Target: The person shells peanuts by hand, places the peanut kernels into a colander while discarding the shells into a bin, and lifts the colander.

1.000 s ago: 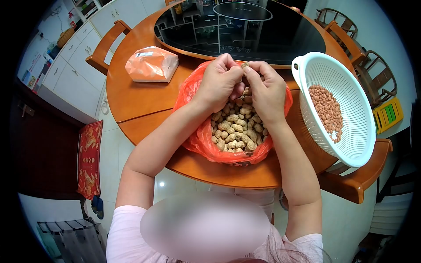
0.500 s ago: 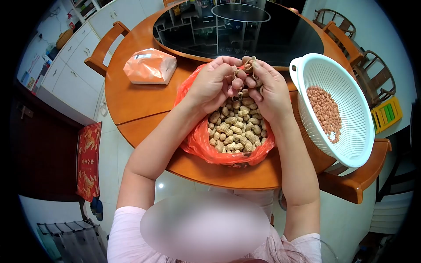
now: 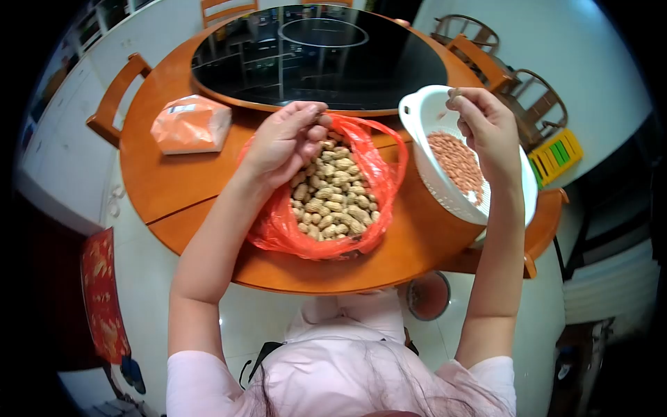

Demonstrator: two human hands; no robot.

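An open red plastic bag [image 3: 306,243] on the table holds many unshelled peanuts [image 3: 337,191]. Over the bag's far left edge is my left hand [image 3: 285,142], its fingers curled in; a small dark bit shows at the fingertips, too unclear to name. My right hand [image 3: 490,132] is raised over the white colander [image 3: 511,184], thumb and fingers pinched on a small brownish piece that looks like peanut shell. Shelled reddish peanut kernels [image 3: 455,163] lie in a heap inside the colander, below and left of this hand.
An orange-and-white packet [image 3: 191,125] lies on the left of the round wooden table [image 3: 174,184]. A black glass turntable [image 3: 319,66] covers its far part. Wooden chairs [image 3: 121,97] stand around. A round bin [image 3: 429,295] is on the floor by the table's front edge.
My hands were together over the bag, holding a cracked peanut. They have parted: the right moved right, over the colander, while the left stayed by the bag. The view has shifted to the right.
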